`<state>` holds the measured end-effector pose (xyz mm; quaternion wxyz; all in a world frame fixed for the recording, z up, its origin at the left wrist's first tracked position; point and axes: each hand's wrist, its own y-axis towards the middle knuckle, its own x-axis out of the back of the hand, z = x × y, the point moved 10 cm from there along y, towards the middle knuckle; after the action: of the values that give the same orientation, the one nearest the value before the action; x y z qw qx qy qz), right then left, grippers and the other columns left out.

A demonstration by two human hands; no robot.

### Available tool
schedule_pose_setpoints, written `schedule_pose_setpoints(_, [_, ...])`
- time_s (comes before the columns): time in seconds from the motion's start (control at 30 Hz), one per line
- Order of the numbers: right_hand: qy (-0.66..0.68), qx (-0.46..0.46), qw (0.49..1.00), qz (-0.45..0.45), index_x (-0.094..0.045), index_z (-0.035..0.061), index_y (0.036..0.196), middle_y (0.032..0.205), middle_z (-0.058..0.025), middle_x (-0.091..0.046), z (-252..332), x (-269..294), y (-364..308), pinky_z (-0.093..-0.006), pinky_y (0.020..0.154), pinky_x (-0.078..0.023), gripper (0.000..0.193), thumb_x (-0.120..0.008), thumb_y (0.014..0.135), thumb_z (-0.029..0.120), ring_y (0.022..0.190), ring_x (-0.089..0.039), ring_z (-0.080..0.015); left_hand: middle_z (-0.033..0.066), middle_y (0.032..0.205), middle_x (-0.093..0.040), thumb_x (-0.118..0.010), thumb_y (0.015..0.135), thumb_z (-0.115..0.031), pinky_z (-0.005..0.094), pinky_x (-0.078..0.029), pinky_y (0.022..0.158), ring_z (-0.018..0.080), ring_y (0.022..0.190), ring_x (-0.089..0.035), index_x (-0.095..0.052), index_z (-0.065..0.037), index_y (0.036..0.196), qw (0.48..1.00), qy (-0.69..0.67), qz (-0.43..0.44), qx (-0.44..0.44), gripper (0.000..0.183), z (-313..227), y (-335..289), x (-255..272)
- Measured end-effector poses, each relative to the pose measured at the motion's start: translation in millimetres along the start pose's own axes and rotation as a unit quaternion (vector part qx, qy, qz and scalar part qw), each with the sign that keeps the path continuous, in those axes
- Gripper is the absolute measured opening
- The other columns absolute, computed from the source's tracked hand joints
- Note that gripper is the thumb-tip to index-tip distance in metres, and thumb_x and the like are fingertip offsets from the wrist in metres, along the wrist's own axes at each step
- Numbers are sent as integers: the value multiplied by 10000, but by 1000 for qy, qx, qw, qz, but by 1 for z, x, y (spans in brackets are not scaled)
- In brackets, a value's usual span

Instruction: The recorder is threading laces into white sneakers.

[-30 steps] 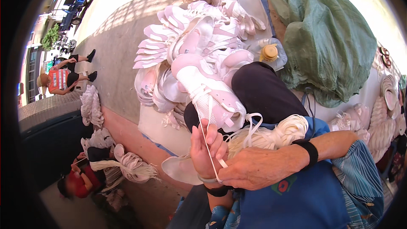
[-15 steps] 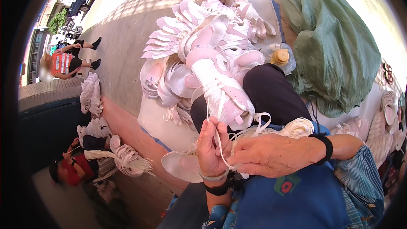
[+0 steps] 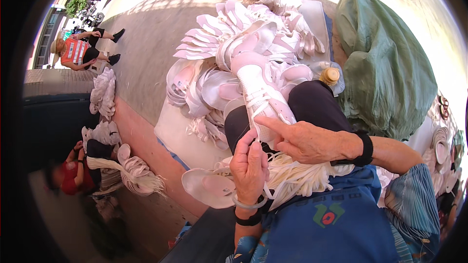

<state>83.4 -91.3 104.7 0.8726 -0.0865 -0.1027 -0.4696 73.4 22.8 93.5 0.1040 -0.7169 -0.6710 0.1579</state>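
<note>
A white and pale pink shoe upper (image 3: pixel 253 85) lies across my knees, with a white shoelace (image 3: pixel 259 98) threaded through part of its eyelets. At the upper's near left edge, my left hand (image 3: pixel 248 168) is closed in a pinch on the lace. From the right comes my right hand (image 3: pixel 317 142), its index finger stretched to the edge of the upper just above the left fingertips. Its other fingers are bent and partly hidden, and I see nothing held in them. A thick bundle of off-white laces (image 3: pixel 300 178) rests on my lap over a blue apron (image 3: pixel 336 234).
More shoe uppers (image 3: pixel 214 34) are piled ahead on a pale sheet (image 3: pixel 170 129). A yellow-capped plastic bottle (image 3: pixel 330 76) stands beside a large green sack (image 3: pixel 385 68). At left, a person in red (image 3: pixel 78 178) sits among uppers; another in an orange vest (image 3: pixel 75 51) sits farther off.
My right hand has moved up and left from the loose lace to the upper's edge, its index finger now extended. The large lace loop is no longer visible. My left hand still pinches.
</note>
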Motion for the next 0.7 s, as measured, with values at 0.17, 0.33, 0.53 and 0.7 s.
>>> schedule_pose_setpoints(0.17, [-4, 4, 1000, 21, -391, 38, 1291, 725, -220, -584, 5, -1, 5, -486, 608, -442, 439, -464, 859, 66, 663, -570, -422, -19, 617, -473, -466, 978, -204, 172, -331, 385, 25, 434, -367, -560, -20, 1020, 994, -11, 97, 56, 210, 6, 0, -11])
schedule_pose_setpoints(0.33, [-32, 27, 998, 50, -557, 15, 1013, 740, -193, -587, 6, -3, 1, -496, 646, -435, 186, -507, 850, 91, 714, -577, -412, 41, 764, -560, -455, 981, -207, 193, -415, 497, 57, 524, -474, -562, -10, 911, 985, 12, 163, 49, 235, 0, -8, -23])
schedule_pose_setpoints(0.53, [-102, 58, 989, -91, -592, -4, 857, 842, -171, -549, 17, 47, -9, -396, 673, -443, 142, -596, 821, 133, 785, -561, -334, 120, 1039, -603, -425, 990, -197, 333, -419, 881, 171, 940, -544, -595, 11, 916, 989, -45, 125, -67, 279, -20, 0, 26])
schedule_pose_setpoints(0.7, [101, -14, 971, -219, -632, -22, 892, 855, -54, -618, -10, 110, -31, -235, 697, -437, 186, -516, 898, 123, 773, -528, -102, 188, 1217, -569, -369, 997, -209, 469, -336, 1046, 291, 1157, -514, -596, -28, 876, 944, -286, 138, -87, 315, -34, 1, 91])
